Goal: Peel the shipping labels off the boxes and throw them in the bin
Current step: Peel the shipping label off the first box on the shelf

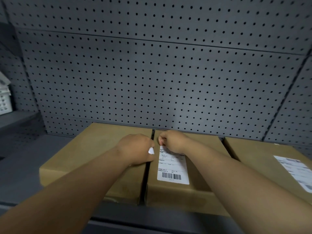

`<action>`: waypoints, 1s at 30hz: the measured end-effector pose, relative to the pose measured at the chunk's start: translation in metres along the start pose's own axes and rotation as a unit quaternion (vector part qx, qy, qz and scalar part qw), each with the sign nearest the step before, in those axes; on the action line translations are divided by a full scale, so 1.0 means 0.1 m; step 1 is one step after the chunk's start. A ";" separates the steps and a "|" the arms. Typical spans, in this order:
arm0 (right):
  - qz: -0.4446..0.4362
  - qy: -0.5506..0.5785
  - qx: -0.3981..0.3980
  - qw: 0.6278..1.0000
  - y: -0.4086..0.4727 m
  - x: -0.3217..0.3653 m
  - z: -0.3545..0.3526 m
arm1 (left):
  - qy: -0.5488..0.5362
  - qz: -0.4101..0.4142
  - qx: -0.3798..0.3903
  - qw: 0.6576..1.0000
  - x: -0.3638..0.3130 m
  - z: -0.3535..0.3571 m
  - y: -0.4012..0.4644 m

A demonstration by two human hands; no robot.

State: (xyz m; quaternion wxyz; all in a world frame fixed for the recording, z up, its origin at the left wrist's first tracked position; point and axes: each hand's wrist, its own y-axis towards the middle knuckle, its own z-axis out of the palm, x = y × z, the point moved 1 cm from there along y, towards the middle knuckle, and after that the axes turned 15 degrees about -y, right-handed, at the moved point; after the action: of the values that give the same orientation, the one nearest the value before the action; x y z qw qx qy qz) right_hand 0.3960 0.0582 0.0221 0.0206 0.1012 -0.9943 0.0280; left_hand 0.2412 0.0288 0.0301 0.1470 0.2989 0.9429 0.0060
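On the shelf (22, 174), three cardboard boxes sit side by side; the left hand (135, 149), at 9 o'clock of the middle box (194, 191), clenches a crumpled white label scrap (151, 151). The right hand (173, 141) pinches the far edge of the middle box's shipping label (172, 168), at its 12 o'clock. The right box (263, 159), at 3 o'clock, carries its own label (297, 171).

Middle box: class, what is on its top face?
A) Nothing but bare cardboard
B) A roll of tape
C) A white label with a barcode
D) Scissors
C: a white barcode label lies on the middle box, its far edge under the right hand.
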 end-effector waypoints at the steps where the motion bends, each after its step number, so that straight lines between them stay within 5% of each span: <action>1: 0.001 -0.002 0.005 1.000 0.00 0.01 -0.01 | 0.004 0.004 0.006 1.000 0.00 -0.01 0.01; 14: 0.027 0.041 -0.048 0.998 -0.12 0.00 0.06 | 0.058 0.026 0.033 0.997 -0.04 -0.08 0.03; 20: 0.075 0.181 -0.039 0.980 -0.28 -0.07 -0.05 | -0.008 0.020 -0.066 0.998 -0.14 -0.52 0.11; 30: 0.206 0.206 -0.225 0.930 -1.19 -0.86 -0.70 | -0.122 0.180 -0.152 0.964 -1.16 -0.61 0.50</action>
State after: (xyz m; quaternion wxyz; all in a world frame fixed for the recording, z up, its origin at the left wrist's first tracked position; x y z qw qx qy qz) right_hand 0.5066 -0.0365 0.0941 0.2405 -0.1215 -0.9473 -0.1730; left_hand 0.3421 0.0090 0.1251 0.3008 0.4365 0.8365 0.1388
